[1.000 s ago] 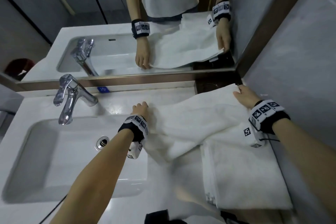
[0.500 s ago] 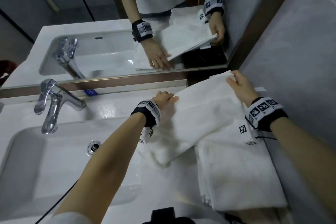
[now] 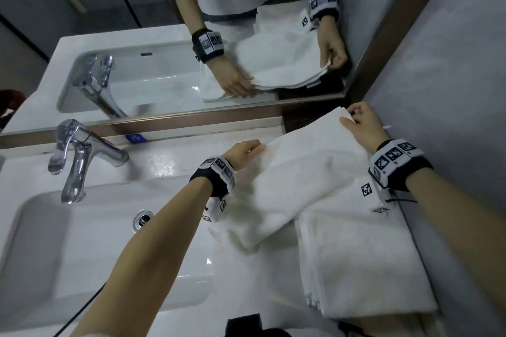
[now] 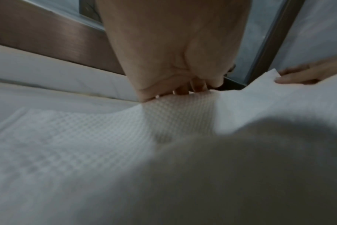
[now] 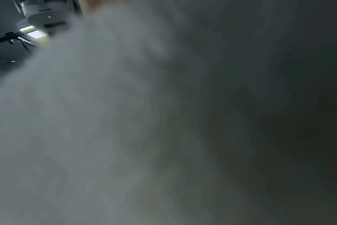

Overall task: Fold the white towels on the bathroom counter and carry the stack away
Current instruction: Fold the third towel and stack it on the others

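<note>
White towel [image 3: 298,180] half-folded on the counter [image 3: 169,161], right of the sink [image 3: 82,241], its near end draped over a folded stack [image 3: 364,260] against the wall. Left hand [image 3: 242,152] at the towel's far-left edge, fingers curled down and pinching the waffle-weave cloth, seen close in the left wrist view [image 4: 175,60]. Right hand [image 3: 361,124] at the far-right corner, nearest the mirror [image 3: 246,35], thumb and fingers pinching that corner. Right wrist view blurred by cloth. Faucet [image 3: 79,156] behind the sink.
</note>
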Action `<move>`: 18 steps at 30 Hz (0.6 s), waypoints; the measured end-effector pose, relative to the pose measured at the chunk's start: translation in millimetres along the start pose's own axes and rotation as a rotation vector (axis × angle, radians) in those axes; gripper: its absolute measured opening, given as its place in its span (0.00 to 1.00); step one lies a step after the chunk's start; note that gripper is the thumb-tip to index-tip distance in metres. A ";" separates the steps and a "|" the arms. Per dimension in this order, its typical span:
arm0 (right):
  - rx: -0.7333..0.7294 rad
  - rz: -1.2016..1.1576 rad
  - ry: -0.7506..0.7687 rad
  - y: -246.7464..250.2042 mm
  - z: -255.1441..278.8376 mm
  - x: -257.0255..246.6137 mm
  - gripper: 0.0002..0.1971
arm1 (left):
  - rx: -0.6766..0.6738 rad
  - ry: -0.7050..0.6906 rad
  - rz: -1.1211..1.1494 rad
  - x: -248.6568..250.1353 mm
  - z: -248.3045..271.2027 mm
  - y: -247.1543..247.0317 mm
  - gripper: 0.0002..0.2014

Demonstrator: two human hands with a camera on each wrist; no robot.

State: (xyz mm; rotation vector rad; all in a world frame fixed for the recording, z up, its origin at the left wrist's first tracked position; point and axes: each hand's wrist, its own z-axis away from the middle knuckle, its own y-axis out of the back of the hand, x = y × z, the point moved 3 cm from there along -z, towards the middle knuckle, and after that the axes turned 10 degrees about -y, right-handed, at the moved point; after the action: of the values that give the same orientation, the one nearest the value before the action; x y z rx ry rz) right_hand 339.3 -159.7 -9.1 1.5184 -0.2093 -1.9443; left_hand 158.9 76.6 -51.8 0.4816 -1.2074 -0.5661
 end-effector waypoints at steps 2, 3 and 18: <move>-0.019 0.045 0.009 -1.7 -1.3 -0.6 0.10 | -0.035 0.003 -0.043 -1.3 0.9 -0.2 0.21; -0.032 0.071 0.012 -2.7 -2.1 -0.6 0.10 | -0.059 0.000 -0.075 -1.8 2.0 -0.4 0.21; -0.052 0.257 -0.073 -3.0 -16.6 -9.8 0.18 | 0.134 -0.009 -0.184 1.8 -19.1 21.3 0.13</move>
State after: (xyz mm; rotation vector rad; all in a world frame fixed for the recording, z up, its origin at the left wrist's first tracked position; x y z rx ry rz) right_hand 354.4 -147.4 -7.9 1.3184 -0.3633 -1.7874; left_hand 180.8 92.7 -42.7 0.7095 -1.2221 -0.6471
